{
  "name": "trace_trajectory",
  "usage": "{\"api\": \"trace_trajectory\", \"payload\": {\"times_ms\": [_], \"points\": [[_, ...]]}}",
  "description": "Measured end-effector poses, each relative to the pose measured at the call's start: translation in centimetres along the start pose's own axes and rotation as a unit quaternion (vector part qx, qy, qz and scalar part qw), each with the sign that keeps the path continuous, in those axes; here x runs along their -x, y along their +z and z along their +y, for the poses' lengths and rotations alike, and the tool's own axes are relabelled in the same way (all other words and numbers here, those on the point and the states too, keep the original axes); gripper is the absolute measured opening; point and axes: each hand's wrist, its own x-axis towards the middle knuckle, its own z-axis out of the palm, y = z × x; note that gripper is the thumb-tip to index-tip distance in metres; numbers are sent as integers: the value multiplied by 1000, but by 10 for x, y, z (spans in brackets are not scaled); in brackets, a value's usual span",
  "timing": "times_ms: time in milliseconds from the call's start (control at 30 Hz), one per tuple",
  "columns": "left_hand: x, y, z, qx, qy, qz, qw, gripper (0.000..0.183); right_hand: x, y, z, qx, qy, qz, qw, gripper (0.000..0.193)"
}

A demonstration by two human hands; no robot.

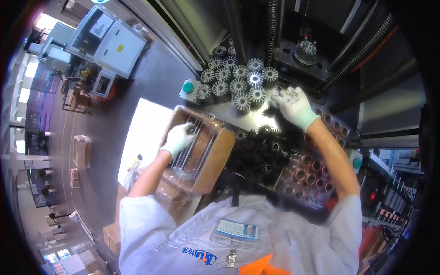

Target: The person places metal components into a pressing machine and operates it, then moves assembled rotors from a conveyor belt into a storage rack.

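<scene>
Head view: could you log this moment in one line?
left hand: at metal rods in cardboard box; right hand: near slotted metal cores; grips: unclear

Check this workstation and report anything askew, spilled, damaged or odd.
The dark toothed pieces look oddest: they lie in a loose jumble, while the silver slotted cores nearby stand upright in a close group. I see no clear damage, though dim light hides detail.
</scene>
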Motion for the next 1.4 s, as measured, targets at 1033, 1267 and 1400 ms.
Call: {"api": "trace_trajectory", "payload": {"times_ms": [1033, 1267, 1400], "points": [[85, 58, -87, 289, -43, -117, 949, 25, -42, -97, 121, -421, 308, 274, 808, 33], [30, -14, 29, 391, -38, 85, 916, 19, -25, -113, 74, -125, 272, 309, 903, 37], [-35, -30, 157, 353, 138, 98, 920, 26, -14, -97, 91, -64, 229, 259, 936, 36]]}}
